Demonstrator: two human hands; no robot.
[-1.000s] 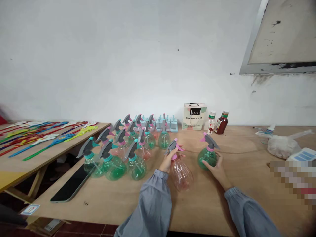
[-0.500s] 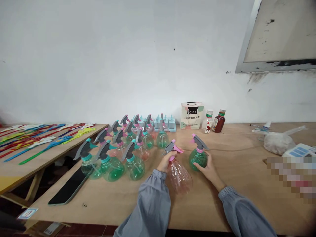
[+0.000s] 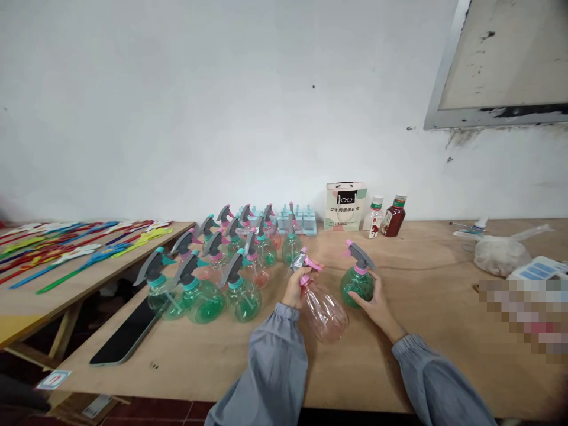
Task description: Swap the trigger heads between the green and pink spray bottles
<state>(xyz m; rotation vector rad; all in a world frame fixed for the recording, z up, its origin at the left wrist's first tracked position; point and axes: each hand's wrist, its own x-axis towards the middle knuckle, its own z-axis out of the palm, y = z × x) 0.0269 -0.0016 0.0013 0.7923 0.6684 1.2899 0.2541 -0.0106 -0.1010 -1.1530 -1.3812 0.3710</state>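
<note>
My left hand (image 3: 294, 288) is closed around the neck of a clear pink spray bottle (image 3: 327, 313), which leans with its base toward the lower right. Its grey nozzle and pink trigger point up above my fingers. A green spray bottle (image 3: 356, 285) with a pink collar stands upright on the table, and my right hand (image 3: 371, 300) wraps its lower right side, thumb across the front. To the left, several green and pink spray bottles stand grouped, among them a green one with a teal collar (image 3: 243, 300) nearest my left hand.
A black phone (image 3: 124, 334) lies at the wooden table's left edge. A paper bag (image 3: 344, 207), a white bottle (image 3: 375, 218) and a dark red bottle (image 3: 394, 217) stand at the wall. A knotted plastic bag (image 3: 501, 256) sits right. Colourful plastic pieces (image 3: 71, 251) cover another table.
The pink spray bottle in my left hand has tilted further, its base swinging slightly right and up. My right hand stays on the green bottle.
</note>
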